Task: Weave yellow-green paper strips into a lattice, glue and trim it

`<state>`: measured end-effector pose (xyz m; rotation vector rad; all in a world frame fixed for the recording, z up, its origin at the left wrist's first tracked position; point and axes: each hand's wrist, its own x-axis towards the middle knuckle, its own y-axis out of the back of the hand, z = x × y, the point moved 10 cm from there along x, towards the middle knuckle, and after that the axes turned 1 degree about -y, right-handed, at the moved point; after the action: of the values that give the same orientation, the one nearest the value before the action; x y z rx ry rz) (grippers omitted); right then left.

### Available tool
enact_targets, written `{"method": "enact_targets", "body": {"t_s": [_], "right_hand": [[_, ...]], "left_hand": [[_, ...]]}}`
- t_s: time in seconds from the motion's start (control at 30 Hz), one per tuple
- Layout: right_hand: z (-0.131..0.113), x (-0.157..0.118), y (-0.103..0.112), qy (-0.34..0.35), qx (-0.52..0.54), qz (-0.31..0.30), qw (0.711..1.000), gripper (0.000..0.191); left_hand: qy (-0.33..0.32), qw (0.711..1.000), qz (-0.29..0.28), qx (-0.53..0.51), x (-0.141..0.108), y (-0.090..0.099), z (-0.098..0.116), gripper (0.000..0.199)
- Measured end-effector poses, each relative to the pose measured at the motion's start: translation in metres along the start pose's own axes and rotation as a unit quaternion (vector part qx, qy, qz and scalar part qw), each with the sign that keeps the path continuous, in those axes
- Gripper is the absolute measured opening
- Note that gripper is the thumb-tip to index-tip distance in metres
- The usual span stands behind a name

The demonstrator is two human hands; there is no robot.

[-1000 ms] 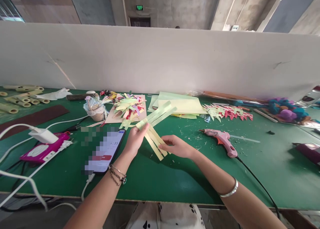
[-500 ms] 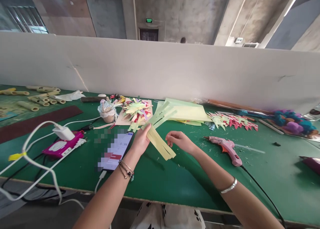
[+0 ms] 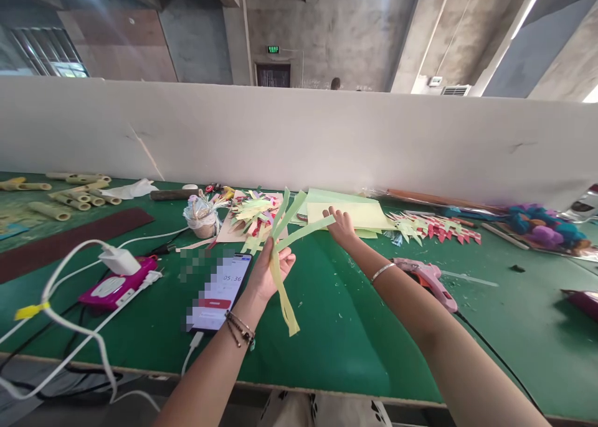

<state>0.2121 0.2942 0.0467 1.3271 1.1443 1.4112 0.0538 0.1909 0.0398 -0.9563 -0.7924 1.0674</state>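
Observation:
My left hand (image 3: 272, 270) is closed around a small bunch of paper strips (image 3: 285, 299), pale yellow at the lower end and light green at the top. Above the hand the green ends fan apart. One light green strip (image 3: 306, 230) slants out to the right, and its tip meets the fingers of my right hand (image 3: 342, 229), which appear to pinch it. Behind that hand lies a stack of pale yellow and green paper sheets (image 3: 315, 212). A heap of cut paper pieces (image 3: 256, 210) rests on a pink sheet beyond my left hand.
A phone (image 3: 219, 293) on a cable lies by my left wrist. The pink glue gun (image 3: 441, 284) sits partly behind my right forearm. A purple power strip (image 3: 119, 281) with white cables, a wrapped pot (image 3: 203, 216) and red-green paper cutouts (image 3: 432, 226) are also on the table.
My right hand has reached forward to the tip of a green strip. My left hand has turned, so the bunch shows edge-on with its yellow end hanging lower. The view has tilted up slightly.

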Motion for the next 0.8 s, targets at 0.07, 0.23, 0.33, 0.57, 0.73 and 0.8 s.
{"method": "enact_targets", "body": {"t_s": [0.07,0.23,0.33,0.57,0.73,0.8], "right_hand": [[0.009,0.009,-0.004,-0.004,-0.019,-0.012,1.0,0.033],[0.04,0.032,0.0,-0.05,-0.038,-0.013,0.998,0.034],[0.054,0.042,0.008,-0.079,-0.033,-0.007,0.996,0.036],[0.026,0.036,-0.013,-0.04,0.004,-0.04,0.998,0.034],[0.012,0.03,-0.046,-0.065,0.02,-0.097,0.993,0.033],[0.014,0.034,-0.05,-0.095,0.023,-0.1,0.99,0.033]], "left_hand": [[-0.021,0.999,0.028,0.005,0.001,0.005,0.004,0.018],[-0.059,0.989,0.121,0.058,-0.001,0.017,0.013,0.021],[-0.048,0.981,0.161,0.095,-0.002,0.023,0.012,0.017],[-0.024,0.97,0.192,0.148,-0.003,0.033,0.006,0.016],[-0.014,0.982,0.171,0.081,-0.005,0.024,0.002,0.021],[-0.002,0.99,0.134,0.036,-0.006,0.013,0.0,0.021]]}}
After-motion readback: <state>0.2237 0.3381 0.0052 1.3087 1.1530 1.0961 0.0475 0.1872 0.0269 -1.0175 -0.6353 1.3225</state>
